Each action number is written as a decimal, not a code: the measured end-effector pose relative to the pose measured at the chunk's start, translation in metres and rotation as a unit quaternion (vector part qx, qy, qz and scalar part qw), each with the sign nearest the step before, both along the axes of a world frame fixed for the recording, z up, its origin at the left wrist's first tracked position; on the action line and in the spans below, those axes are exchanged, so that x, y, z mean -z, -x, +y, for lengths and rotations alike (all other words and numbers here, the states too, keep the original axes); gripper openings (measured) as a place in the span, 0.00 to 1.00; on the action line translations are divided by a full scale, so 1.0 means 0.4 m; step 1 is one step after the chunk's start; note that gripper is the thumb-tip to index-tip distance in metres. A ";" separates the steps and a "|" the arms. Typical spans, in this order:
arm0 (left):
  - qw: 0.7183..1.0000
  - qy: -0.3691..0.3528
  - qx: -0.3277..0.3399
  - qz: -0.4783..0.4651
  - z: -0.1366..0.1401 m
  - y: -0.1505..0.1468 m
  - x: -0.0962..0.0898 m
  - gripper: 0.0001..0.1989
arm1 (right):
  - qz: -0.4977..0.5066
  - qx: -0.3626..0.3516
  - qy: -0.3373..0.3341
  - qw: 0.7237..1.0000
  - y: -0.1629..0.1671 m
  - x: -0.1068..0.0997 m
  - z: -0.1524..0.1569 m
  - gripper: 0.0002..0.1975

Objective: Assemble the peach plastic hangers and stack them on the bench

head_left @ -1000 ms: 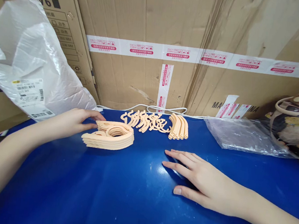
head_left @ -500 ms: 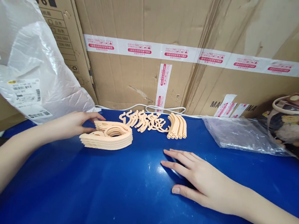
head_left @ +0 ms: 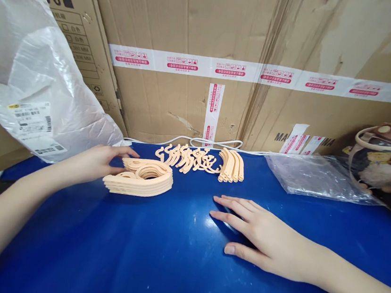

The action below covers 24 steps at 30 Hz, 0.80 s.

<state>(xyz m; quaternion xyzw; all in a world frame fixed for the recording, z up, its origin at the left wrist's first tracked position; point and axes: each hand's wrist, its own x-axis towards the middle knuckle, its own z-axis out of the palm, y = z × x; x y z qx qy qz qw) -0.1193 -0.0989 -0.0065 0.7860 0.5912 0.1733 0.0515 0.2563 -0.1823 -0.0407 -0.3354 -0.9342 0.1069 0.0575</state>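
Observation:
A stack of flat, beige hanger pieces [head_left: 151,187] with curved cut-outs lies left of centre on the blue tabletop. My left hand [head_left: 97,163] rests at the stack's left end, its fingers and thumb apart and touching or nearly touching it; part of the thumb's tip is hidden. Behind the stack lies a row of small beige hooks [head_left: 187,159], and to their right a bundle of curved beige bars [head_left: 231,166]. On the right, my right hand [head_left: 259,233] lies palm down, fingers spread, holding nothing.
A large cardboard box [head_left: 196,27] closes off the back. At left a white padded mailer [head_left: 46,85] leans on another carton. A clear plastic bag [head_left: 320,177] lies at back right beside a dark bag with a pompom [head_left: 379,175]. A white cable [head_left: 217,142] runs along the back edge.

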 end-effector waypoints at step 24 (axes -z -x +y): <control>0.995 0.064 0.052 0.059 0.009 0.044 -0.008 0.25 | 0.019 -0.004 0.001 1.000 0.001 -0.002 -0.002 0.27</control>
